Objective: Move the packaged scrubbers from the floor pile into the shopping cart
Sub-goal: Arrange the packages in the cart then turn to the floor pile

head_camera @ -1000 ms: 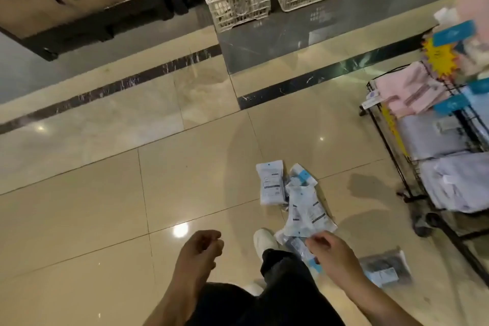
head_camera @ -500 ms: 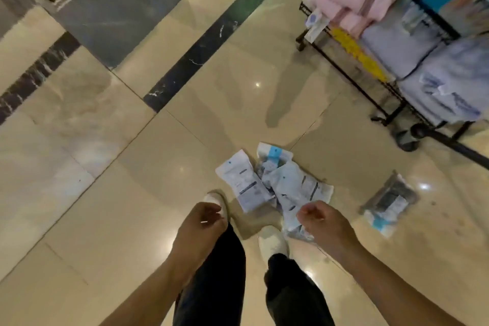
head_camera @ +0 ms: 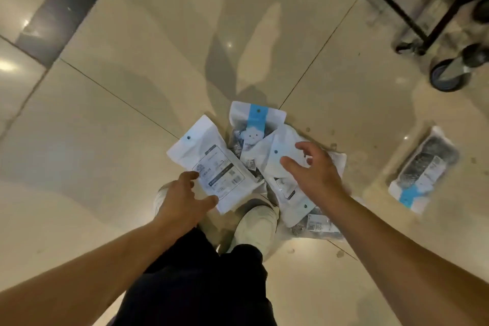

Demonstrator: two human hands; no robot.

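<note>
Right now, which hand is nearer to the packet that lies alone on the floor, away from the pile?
The right hand. It hovers open over the pile, with the lone packet further to its right. The left hand reaches the pile's far left side.

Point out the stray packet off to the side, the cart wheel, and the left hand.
stray packet (head_camera: 423,168): head view, middle of its dark clear front.
cart wheel (head_camera: 447,75): head view, caster tyre.
left hand (head_camera: 182,201): head view, back of hand.
</note>
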